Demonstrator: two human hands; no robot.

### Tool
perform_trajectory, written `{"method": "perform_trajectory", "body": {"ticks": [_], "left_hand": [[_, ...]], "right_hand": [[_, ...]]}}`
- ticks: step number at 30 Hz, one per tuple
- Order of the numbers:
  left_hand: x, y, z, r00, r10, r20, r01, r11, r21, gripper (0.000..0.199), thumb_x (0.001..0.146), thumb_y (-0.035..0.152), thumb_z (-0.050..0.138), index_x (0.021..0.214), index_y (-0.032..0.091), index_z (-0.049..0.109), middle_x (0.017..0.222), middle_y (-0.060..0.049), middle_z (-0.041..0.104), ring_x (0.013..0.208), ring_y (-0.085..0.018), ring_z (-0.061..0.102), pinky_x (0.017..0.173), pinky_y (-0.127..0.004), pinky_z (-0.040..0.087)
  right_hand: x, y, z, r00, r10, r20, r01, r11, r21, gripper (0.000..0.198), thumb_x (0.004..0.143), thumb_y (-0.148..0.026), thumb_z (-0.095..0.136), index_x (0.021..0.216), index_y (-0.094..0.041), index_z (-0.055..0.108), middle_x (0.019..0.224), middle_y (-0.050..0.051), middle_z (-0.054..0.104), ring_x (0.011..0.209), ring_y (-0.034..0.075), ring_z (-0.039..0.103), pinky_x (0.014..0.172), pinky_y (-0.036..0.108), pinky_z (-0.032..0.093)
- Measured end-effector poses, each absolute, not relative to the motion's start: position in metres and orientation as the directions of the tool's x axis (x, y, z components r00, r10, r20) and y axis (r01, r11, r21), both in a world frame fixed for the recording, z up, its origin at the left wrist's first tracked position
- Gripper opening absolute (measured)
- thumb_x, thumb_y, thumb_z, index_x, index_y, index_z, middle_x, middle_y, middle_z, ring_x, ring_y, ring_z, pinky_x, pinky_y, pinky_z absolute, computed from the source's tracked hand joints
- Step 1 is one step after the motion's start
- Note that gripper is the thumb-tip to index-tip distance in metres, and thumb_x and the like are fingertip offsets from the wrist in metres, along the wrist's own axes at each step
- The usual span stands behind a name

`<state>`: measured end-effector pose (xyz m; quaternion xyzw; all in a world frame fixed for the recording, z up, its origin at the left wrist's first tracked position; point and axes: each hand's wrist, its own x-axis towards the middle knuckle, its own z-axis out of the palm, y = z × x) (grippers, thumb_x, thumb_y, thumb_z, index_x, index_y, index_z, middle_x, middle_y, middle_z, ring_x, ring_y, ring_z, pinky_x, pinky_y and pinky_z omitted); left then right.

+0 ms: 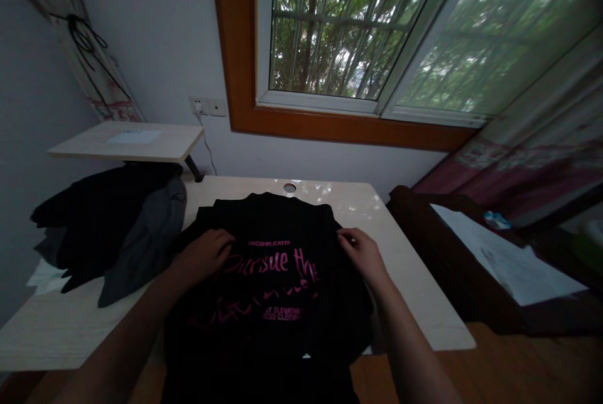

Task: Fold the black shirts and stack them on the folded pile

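A black T-shirt [282,222] with pink lettering lies spread on the pale wooden table [419,303] in front of me. Its lower part hangs toward my body, where dark cloth runs together and the edge is hard to make out. My left hand [207,254] is at the left side of the shirt, fingers bent against the fabric beside the print. On the opposite side, my right hand [363,254] pinches the shirt's edge near the upper right, thumb and fingers curled. Dim light hides the folds of cloth under both hands.
A heap of black and grey clothes [141,234] lies at the left, partly under a raised shelf [174,140] bearing a paper sheet [135,136]. Behind the table are a wall socket [207,106] and a window. Dark brown furniture [438,259] with papers stands right.
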<state>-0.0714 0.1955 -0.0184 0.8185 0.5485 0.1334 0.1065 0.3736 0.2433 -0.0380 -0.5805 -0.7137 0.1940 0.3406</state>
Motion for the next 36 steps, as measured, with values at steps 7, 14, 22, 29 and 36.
{"method": "perform_trajectory", "body": {"ticks": [7,14,22,29,36], "left_hand": [[-0.056,0.215,-0.064,0.224,0.949,0.221,0.958,-0.256,0.131,0.053,0.097,0.03,0.046,0.148,0.018,0.047,0.155,-0.013,0.046,0.139,-0.031,0.046,0.115,-0.052,0.038],[-0.081,0.209,-0.082,0.128,0.947,0.294,0.987,-0.15,0.053,0.062,0.099,0.048,0.043,0.154,0.02,0.038,0.159,-0.014,0.04,0.146,-0.034,0.038,0.12,-0.058,0.029],[-0.092,0.209,-0.086,0.144,0.955,0.26,0.986,-0.16,0.043,0.062,0.097,0.051,0.045,0.151,0.021,0.044,0.157,-0.011,0.044,0.149,-0.035,0.033,0.121,-0.058,0.025],[-0.089,0.209,-0.083,0.146,0.961,0.235,0.987,-0.157,0.026,0.058,0.097,0.05,0.046,0.149,0.024,0.048,0.158,-0.011,0.042,0.148,-0.036,0.032,0.121,-0.059,0.025],[-0.089,0.232,-0.083,0.099,0.964,0.248,0.989,-0.122,0.08,0.056,0.1,0.047,0.041,0.146,0.017,0.05,0.149,-0.015,0.052,0.141,-0.033,0.043,0.119,-0.057,0.028]], "right_hand": [[0.395,0.25,-0.066,0.062,0.996,0.06,0.746,-0.006,-0.666,0.042,0.083,-0.045,0.065,0.115,-0.019,0.066,0.101,0.01,0.071,0.091,0.026,0.069,0.082,0.037,0.053],[0.406,0.251,-0.068,0.153,0.988,0.03,0.644,-0.077,-0.761,0.038,0.082,-0.048,0.061,0.109,-0.022,0.062,0.095,0.005,0.07,0.086,0.024,0.068,0.074,0.033,0.049],[0.455,0.284,-0.034,0.377,0.841,0.388,0.792,-0.075,-0.606,0.044,0.084,-0.043,0.055,0.119,-0.019,0.063,0.097,0.009,0.066,0.085,0.026,0.061,0.079,0.038,0.045],[0.445,0.307,-0.007,0.281,0.768,0.575,0.943,-0.109,-0.315,0.034,0.091,-0.028,0.049,0.118,-0.018,0.068,0.113,0.016,0.063,0.102,0.03,0.055,0.086,0.043,0.043],[0.38,0.311,-0.013,-0.081,0.892,0.445,0.947,0.208,-0.244,0.025,0.093,-0.024,0.053,0.108,-0.018,0.072,0.106,0.011,0.067,0.103,0.027,0.058,0.096,0.039,0.045]]}}
